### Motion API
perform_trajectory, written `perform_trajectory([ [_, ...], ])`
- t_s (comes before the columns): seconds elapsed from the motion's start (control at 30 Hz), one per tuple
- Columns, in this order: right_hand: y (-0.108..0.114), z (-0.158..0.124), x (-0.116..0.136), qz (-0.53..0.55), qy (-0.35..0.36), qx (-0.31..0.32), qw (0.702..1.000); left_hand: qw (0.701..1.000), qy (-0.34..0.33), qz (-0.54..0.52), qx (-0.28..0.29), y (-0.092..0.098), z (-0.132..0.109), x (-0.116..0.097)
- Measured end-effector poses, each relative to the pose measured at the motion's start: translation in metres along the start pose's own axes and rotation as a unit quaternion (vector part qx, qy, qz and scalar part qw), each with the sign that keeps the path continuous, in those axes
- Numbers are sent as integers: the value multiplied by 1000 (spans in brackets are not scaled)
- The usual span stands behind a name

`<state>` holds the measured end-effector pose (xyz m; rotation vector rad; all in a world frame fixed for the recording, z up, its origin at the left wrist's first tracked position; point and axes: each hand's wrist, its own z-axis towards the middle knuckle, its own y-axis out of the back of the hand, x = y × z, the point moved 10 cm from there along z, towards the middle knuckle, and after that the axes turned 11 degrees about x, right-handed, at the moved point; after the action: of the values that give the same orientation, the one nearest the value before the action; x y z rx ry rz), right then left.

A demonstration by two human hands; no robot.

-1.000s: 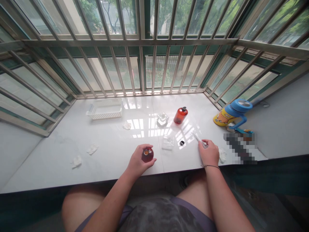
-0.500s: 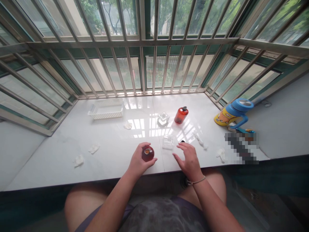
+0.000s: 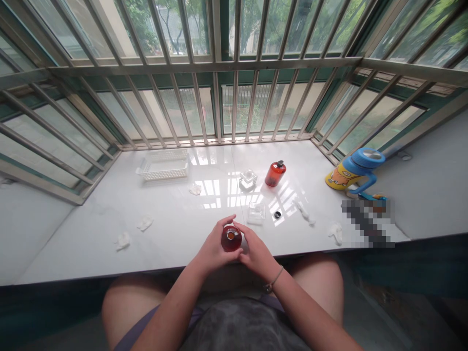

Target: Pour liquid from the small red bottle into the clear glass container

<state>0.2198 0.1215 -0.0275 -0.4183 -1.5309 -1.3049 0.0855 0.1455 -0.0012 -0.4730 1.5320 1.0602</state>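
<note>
A round, dark red bottle (image 3: 236, 242) with an uncapped neck stands near the front edge of the white counter (image 3: 175, 239). My left hand (image 3: 215, 246) wraps its left side, and my right hand (image 3: 255, 247) curls round the right side, so both grip it. The fingertips of the two hands nearly meet behind it. Ahead and to the right lies a small black cap (image 3: 277, 214). Beside that cap sits a clear square glass container (image 3: 256, 213). Farther back are a faceted clear glass piece (image 3: 248, 180) and an orange-red bottle (image 3: 275, 174) with a black cap.
A white perforated basket (image 3: 164, 173) sits at the back left. Crumpled white tissues (image 3: 145, 223) lie about on both sides. At the right wall is a blue and yellow flask (image 3: 353, 170), with a blurred-out item in front. Metal bars (image 3: 204, 66) close off the far edge.
My right hand has moved left from beside the black cap and now holds the red bottle together with my left. The bottle has shifted slightly right, and the black cap is uncovered.
</note>
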Motion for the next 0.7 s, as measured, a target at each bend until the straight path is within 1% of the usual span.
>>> perform_trajectory([
  [0.03, -1, 2, 0, 8, -1, 13, 1000, 1000, -8, 20, 3, 1, 0, -2],
  [0.1, -3, 6, -1, 24, -3, 26, 999, 998, -27, 59, -10, 6, -1, -5],
  [0.2, -3, 8, -3, 29, -10, 6, 1000, 995, -32, 88, -39, 17, -6, -4],
  [0.3, -4, 7, -2, 25, -5, -11, 1000, 996, -7, 71, -44, 22, -14, 3],
  [0.37, -6, 8, 4, 25, 7, 10, 1000, 999, 16, 20, -26, 22, -21, 9],
  [0.43, -7, 11, 12, 18, 17, 42, 999, 998, 34, -53, 10, 18, -26, 14],
  [0.5, -7, 13, 17, 15, 20, 71, 997, 992, 38, -110, 52, 14, -30, 13],
  [0.53, -7, 14, 17, 21, 18, 80, 996, 989, 37, -122, 70, 13, -31, 11],
  [0.6, -8, 15, 13, 51, 12, 83, 995, 990, 34, -104, 89, 15, -33, 6],
  [0.7, -16, 16, -1, 119, -11, 69, 990, 995, 23, -19, 96, 20, -34, -2],
])
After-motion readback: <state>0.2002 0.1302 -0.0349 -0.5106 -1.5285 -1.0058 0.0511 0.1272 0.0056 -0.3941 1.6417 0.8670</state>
